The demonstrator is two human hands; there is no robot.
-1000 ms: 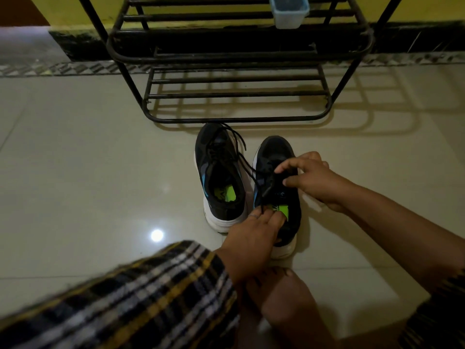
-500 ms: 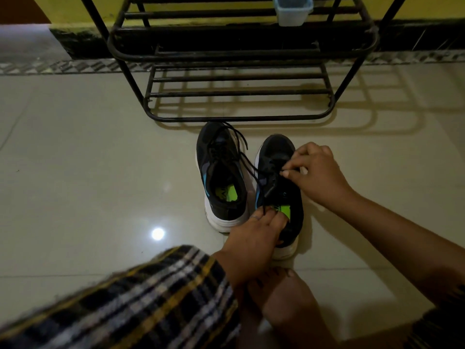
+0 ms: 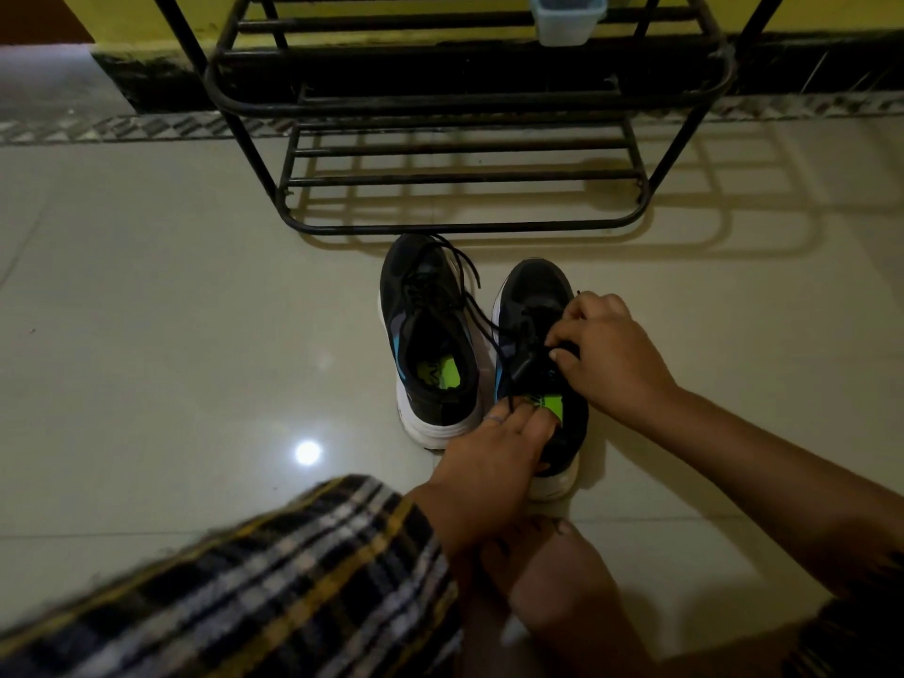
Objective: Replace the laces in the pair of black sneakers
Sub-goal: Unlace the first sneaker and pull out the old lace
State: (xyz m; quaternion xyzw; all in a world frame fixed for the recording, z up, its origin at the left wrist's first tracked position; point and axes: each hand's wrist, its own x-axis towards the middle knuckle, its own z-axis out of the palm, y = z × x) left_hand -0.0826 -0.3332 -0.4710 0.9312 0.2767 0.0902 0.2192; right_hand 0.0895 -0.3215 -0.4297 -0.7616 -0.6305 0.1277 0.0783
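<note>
Right hand [image 3: 611,354] fingers [image 3: 570,330] curled, pinching lace [image 3: 489,325] over right sneaker [image 3: 538,296] tongue. Left hand [image 3: 494,452] fingers [image 3: 526,415] together, tucked into same sneaker's heel opening, gripping collar. Left sneaker [image 3: 425,330] just beside, untouched, on floor [image 3: 171,310] before rack [image 3: 464,115].

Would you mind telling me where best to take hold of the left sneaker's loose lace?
Probably pinch the free lace near its tip, coming from above on the right of the left sneaker: that end arches clear of the shoe, while the rest stays threaded.
</note>
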